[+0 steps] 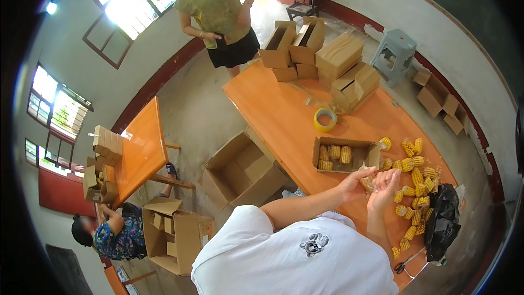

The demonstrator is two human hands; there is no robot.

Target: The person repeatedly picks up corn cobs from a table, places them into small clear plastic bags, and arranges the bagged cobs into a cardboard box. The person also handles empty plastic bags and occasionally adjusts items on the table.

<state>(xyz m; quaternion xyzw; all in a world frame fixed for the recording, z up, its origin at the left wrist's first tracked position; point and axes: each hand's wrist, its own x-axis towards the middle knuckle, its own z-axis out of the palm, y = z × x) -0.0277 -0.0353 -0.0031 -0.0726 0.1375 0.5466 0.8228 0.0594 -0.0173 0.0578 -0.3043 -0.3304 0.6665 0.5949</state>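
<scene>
My left hand (357, 182) and my right hand (382, 186) are close together over the orange table (262, 102), beside the near right corner of an open cardboard box (348, 168). A small pale piece (368, 180), perhaps a cut corn cob, lies between them, with my left hand's fingers around it. My right hand is cupped against it; whether it grips the piece cannot be told. Several cut corn cobs (345, 155) stand or lie in the box's left part. More yellow corn pieces (416, 176) are scattered to the right of my hands.
A yellow tape roll (325, 120), cardboard boxes (339, 55), a black plastic bag (443, 217) and scissors (400, 268) are on the table. A large open carton (241, 168) stands at its left. One person (223, 12) stands beyond the table; another (118, 231) sits at a second table (143, 147).
</scene>
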